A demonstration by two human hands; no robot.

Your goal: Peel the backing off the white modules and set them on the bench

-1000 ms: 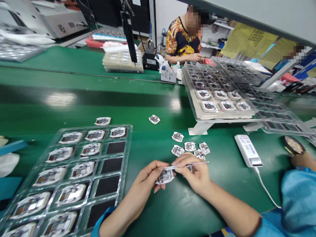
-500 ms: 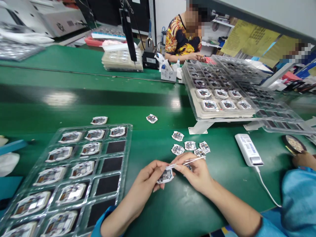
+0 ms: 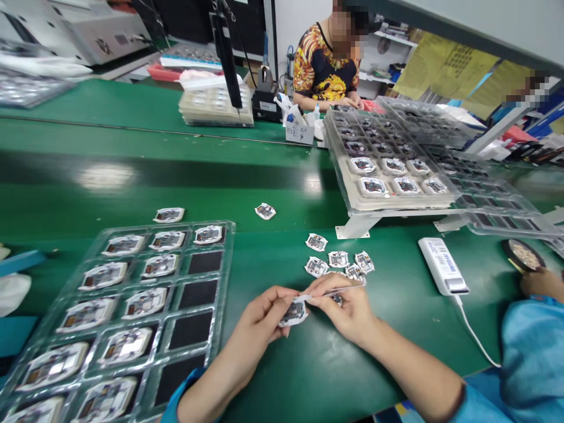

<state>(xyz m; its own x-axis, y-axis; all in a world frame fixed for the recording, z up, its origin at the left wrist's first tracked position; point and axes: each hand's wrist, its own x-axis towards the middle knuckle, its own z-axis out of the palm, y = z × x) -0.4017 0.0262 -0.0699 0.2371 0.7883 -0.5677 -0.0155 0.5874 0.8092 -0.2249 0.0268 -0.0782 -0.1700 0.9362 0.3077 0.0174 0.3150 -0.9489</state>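
Pinched between the fingers and thumb of my left hand (image 3: 267, 314) is a white watch-like housing (image 3: 294, 313) with circuit parts inside, tilted toward me. My right hand (image 3: 346, 305) is closed on slim pale tweezers (image 3: 341, 289), whose end reaches the top edge of that housing. The exact tip contact is hidden by the fingers. Just beyond my right hand, several similar housings (image 3: 338, 259) lie loose on the green bench. One more loose housing (image 3: 265, 211) sits farther away. Part of another shows beneath my right fingers.
A clear tray (image 3: 227, 282) with several housings in its pockets lies at left. Stacked filled trays (image 3: 400, 207) stand on a white raised stand (image 3: 359, 226) at right. Right of my hands lies a white cabled device (image 3: 443, 265). A co-worker's sleeve (image 3: 533, 341) is at far right; another person sits opposite.
Both hands stay together at the housing, with only a slight shift. The tweezers in my right hand appear turned a little. The view has moved slightly.
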